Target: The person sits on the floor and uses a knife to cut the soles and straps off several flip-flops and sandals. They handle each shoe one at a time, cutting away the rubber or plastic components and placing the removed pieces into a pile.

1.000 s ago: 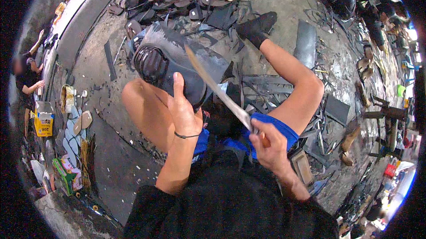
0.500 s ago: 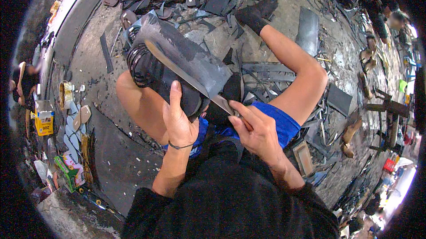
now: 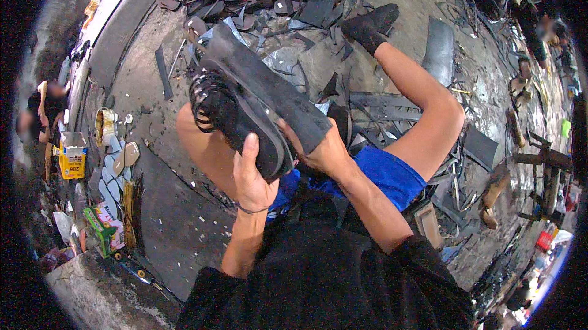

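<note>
A black strappy sandal (image 3: 269,149) is tilted over my lap, its looped straps toward the far left. My left hand (image 3: 254,186) is closed round its near end, thumb up along the side. Against the sole lies a long dark rubber sheet (image 3: 269,88), running from the far left down to my right hand (image 3: 327,152). That hand grips the sheet's near end, its fingers reaching between sheet and sandal. No knife can be seen in either hand; part of the right palm is hidden.
Sandals (image 3: 245,21) and dark rubber offcuts are heaped at the far side. A curved rubber sheet (image 3: 438,51) lies beyond my right knee. At left stand a yellow box (image 3: 72,163) and a green box (image 3: 107,232). Wooden shoe forms (image 3: 495,195) lie at right.
My right hand has left the knife's cutting position at the sole edge and taken hold of the rubber sheet. The sheet has turned and the knife has gone from sight. My left hand keeps the sandal.
</note>
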A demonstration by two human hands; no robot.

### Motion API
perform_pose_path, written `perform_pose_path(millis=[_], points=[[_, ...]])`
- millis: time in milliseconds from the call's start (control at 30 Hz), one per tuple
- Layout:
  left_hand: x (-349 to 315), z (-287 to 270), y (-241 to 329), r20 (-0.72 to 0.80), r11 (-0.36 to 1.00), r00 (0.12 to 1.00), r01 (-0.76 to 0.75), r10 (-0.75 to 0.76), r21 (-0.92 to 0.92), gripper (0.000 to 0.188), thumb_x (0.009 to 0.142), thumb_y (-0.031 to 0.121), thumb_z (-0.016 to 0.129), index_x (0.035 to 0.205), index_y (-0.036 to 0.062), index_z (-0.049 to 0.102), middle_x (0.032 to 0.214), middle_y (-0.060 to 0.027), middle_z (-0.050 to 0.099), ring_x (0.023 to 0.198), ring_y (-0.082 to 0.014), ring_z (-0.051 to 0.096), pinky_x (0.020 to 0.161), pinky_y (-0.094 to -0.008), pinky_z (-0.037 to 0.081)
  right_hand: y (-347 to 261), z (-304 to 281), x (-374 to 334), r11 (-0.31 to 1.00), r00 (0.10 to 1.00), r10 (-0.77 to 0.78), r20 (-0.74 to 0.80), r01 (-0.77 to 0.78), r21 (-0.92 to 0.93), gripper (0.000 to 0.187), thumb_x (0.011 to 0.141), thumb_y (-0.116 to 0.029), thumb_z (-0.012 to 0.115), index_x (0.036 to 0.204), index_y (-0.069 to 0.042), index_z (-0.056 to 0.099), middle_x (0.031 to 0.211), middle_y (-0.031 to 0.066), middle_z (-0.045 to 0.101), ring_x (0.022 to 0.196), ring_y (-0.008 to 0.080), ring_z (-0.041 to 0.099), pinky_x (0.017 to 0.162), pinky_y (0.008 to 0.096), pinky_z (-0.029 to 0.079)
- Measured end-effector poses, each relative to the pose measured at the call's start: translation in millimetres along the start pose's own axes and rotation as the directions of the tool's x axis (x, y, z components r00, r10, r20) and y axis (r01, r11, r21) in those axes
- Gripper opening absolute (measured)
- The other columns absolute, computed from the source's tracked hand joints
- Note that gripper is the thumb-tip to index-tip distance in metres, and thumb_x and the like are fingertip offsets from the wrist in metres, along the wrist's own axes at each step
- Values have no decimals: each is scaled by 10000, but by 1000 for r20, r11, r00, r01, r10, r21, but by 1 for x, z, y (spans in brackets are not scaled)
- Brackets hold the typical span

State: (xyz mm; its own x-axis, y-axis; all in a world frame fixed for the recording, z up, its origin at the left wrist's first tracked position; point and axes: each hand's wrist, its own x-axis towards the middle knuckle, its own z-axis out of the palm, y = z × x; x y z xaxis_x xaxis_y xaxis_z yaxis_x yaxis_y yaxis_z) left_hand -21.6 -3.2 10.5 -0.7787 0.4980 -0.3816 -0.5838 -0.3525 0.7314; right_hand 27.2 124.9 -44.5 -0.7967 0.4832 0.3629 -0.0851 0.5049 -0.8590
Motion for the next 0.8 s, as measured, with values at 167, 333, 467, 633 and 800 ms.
perform_pose_path(millis=[167,333,467,633,800], points=[[0,-18,-4,12,1000,1000,-3,2,30,324,1014,300,490,1181,46,600,1003,-77,709,776,-181,706,583,-279,567,22,5,24,992,981,-124,149,127,-13,279,811,-79,690,1089,-52,671,935,165,683,779,343,669,659,395,541],[-22,-29,-6,45,985,999,-27,19,171,325,925,215,641,1189,31,595,1099,-99,676,946,-238,666,794,-366,548,76,58,75,949,967,212,139,-238,208,329,924,-296,608,1065,-5,669,810,109,676,664,247,639,613,357,514],[-61,-53,-24,193,781,975,-204,109,591,458,854,116,717,1255,-15,538,1158,-69,632,1010,-162,610,920,-323,488,74,68,102,455,772,507,383,-617,641,535,970,-468,552,1069,45,667,752,35,646,578,134,555,561,292,478],[-54,-66,-21,186,715,975,-44,-121,698,455,858,53,691,1274,-26,525,1167,-77,628,1011,-166,620,913,-322,495,-6,-30,26,726,760,588,276,-647,233,459,812,-371,802,1014,23,680,768,45,666,671,121,600,609,313,497],[14,-11,51,157,947,964,168,-217,273,377,912,113,654,1250,-18,550,1148,-76,643,977,-162,638,880,-298,509,-35,-53,5,814,828,485,280,-545,201,449,819,-292,798,1117,9,646,842,87,695,805,138,634,745,305,525]])
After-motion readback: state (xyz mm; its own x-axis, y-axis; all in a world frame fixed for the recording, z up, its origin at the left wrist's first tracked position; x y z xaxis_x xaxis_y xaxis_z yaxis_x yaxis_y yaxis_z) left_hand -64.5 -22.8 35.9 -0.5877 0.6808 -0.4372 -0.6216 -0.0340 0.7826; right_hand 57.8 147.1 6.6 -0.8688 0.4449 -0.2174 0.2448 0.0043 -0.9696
